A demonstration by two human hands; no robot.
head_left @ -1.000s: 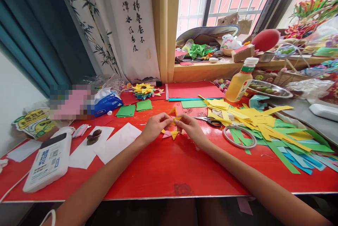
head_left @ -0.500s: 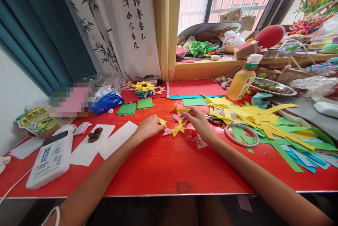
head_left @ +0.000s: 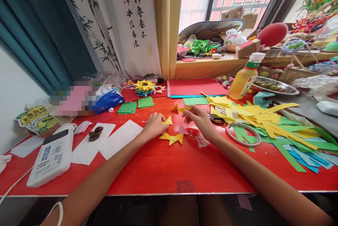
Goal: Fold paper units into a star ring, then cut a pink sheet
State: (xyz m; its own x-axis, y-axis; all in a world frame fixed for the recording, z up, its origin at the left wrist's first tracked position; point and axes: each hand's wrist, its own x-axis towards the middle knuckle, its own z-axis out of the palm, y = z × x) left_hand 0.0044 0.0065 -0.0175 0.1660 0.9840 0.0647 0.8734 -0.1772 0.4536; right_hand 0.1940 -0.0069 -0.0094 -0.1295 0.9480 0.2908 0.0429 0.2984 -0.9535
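Observation:
My left hand (head_left: 154, 126) rests on the red table (head_left: 163, 166), its fingers pinched on a small folded yellow paper piece (head_left: 167, 121). My right hand (head_left: 198, 118) hovers just to the right, fingers pinched on another folded yellow paper piece (head_left: 182, 109). Between and below the hands lie joined folded yellow pieces (head_left: 172, 138) and a pink folded piece (head_left: 182, 129) on the table.
Black-handled scissors (head_left: 216, 120) and a tape ring (head_left: 243, 134) lie right of my right hand, beside a heap of yellow, green and blue paper strips (head_left: 280, 127). A juice bottle (head_left: 244, 80), red paper sheets (head_left: 194, 87), green squares (head_left: 127, 108), white sheets (head_left: 116, 141) and a white device (head_left: 51, 157) stand around.
My hands drew apart after working one yellow piece together. The right hand lifted a yellow piece from the table; the left hand now pinches a small yellow piece. The folded pieces below shifted.

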